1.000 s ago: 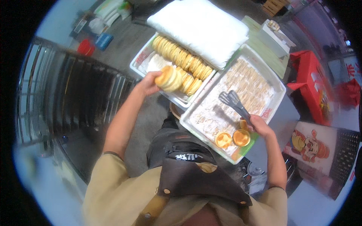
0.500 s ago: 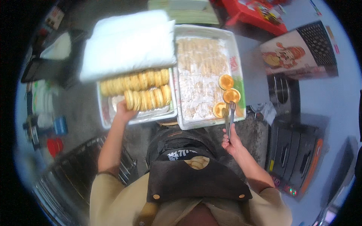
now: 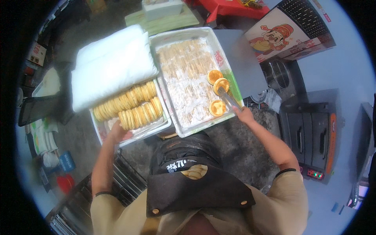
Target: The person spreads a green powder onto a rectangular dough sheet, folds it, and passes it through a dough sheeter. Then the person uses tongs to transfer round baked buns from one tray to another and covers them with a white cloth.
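Observation:
My right hand (image 3: 244,114) grips metal tongs (image 3: 229,98), whose tips rest on a golden round flatbread (image 3: 221,84). Two more round flatbreads lie beside it, an upper one (image 3: 215,76) and a lower one (image 3: 217,108), along the right side of a flour-dusted white foam box (image 3: 178,127). To the left, my left hand (image 3: 118,132) cups the near-left end of a row of upright round flatbreads (image 3: 141,115) in a second white box (image 3: 150,132); its fingertips are partly hidden by the breads. A second upright row (image 3: 125,101) stands behind that one.
A folded white quilt (image 3: 113,66) covers the far part of the left box. A carton with a cartoon figure (image 3: 274,37) stands at the right, above a dark oven (image 3: 311,135). A metal rack (image 3: 127,176) is by my left arm; a red-covered table (image 3: 231,9) is at the back.
The view has turned, so the boxes appear tilted and further left. The tongs have swung from upright to a slant, their tips now on the middle flatbread. My left hand stays at its row's end.

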A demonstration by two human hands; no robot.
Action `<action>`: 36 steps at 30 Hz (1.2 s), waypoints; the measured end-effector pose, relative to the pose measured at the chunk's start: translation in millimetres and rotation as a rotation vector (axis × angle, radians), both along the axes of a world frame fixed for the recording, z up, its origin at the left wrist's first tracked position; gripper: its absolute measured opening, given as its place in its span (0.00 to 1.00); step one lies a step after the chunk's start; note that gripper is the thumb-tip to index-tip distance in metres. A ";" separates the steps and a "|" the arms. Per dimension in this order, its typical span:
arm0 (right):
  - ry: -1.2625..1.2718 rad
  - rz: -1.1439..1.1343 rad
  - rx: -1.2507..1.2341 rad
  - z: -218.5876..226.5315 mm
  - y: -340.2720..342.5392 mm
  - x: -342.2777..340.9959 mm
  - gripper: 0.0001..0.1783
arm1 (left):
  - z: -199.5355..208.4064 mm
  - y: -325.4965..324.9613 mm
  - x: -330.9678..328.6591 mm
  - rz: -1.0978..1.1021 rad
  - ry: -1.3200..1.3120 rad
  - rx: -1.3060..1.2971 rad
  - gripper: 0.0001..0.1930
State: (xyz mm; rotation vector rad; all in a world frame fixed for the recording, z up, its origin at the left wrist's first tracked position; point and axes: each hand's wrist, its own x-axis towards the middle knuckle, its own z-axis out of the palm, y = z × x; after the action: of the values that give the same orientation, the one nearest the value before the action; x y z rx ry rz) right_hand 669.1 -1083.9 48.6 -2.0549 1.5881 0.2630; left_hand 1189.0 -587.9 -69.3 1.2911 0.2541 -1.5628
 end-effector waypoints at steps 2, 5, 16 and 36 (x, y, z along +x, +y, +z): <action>-0.125 0.028 0.216 -23.2 -32.2 21.4 0.50 | -14.0 81.9 66.9 -0.211 -0.059 0.052 0.25; -0.145 -0.253 0.432 -2.5 -31.9 13.7 0.45 | 33.8 13.6 33.3 -0.500 -0.641 0.463 0.20; -0.539 -0.289 0.740 -14.0 -55.1 12.5 0.28 | 115.1 -308.4 -219.8 -0.004 -1.242 -0.095 0.11; -0.794 -0.658 1.075 -31.6 -43.9 10.3 0.29 | 27.4 -557.1 -169.0 -0.367 -0.978 -0.053 0.27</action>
State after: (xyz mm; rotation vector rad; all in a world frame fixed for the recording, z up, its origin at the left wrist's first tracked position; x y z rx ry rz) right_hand 679.4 -1127.8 17.0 -0.6192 1.1059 0.0123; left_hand 1020.0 -1145.0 -41.8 1.9641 -0.6649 -1.0310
